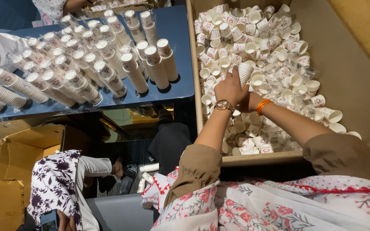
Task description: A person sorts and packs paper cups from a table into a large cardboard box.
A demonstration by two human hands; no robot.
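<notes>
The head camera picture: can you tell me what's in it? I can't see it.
The left hand holds a stack of small white paper cups over a big cardboard box full of loose cups, and the right hand reaches in beside it. Wrapped cup stacks stand on a blue table nearby.

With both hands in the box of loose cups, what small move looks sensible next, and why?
Probably slip another loose cup onto the short stack the left hand grips. The stack is far shorter than the sleeved stacks on the blue table, and the right hand sits among cups.
</notes>
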